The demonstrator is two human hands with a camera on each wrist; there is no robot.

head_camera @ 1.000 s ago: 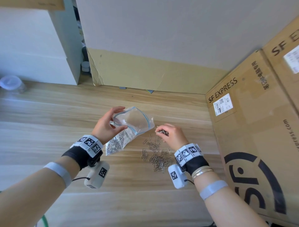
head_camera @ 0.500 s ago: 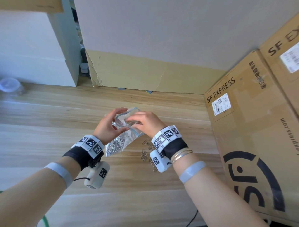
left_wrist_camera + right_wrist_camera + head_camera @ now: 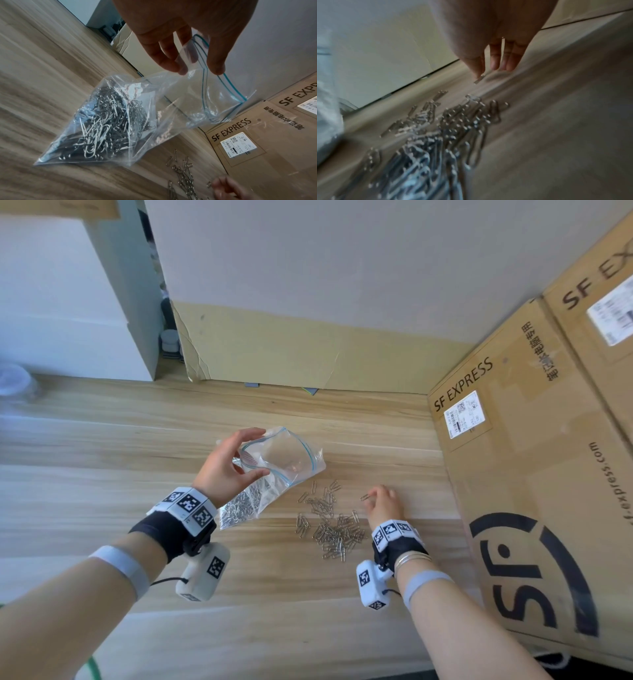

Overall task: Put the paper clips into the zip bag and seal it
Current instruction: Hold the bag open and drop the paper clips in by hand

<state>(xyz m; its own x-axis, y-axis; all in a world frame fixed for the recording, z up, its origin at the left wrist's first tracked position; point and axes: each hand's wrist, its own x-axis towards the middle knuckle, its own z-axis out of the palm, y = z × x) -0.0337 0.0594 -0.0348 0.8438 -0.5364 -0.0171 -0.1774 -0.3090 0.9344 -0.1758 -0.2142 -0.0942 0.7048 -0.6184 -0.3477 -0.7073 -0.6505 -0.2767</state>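
My left hand (image 3: 253,455) pinches the rim of the clear zip bag (image 3: 287,457) and holds its blue-striped mouth open above the wooden table (image 3: 102,440). Many silver paper clips (image 3: 239,506) fill the bag's bottom corner, which rests on the table. A loose pile of paper clips (image 3: 330,530) lies just right of the bag. My right hand (image 3: 371,496) is down on the table beyond the pile, thumb and forefinger meeting on a single paper clip (image 3: 364,497). In the left wrist view the fingers (image 3: 180,67) and thumb grip the bag (image 3: 154,108). The blurred right wrist view shows the fingertips (image 3: 494,65) at that clip (image 3: 478,79).
Large SF Express cardboard boxes (image 3: 531,474) wall off the right side close to my right hand. A cardboard sheet (image 3: 291,350) leans on the back wall. A white cabinet (image 3: 68,302) and a clear round container (image 3: 15,378) stand at the far left.
My right hand was over the pile, went into the bag's mouth half a second ago, and has now come back down to the table right of the pile. The left hand kept the bag open.
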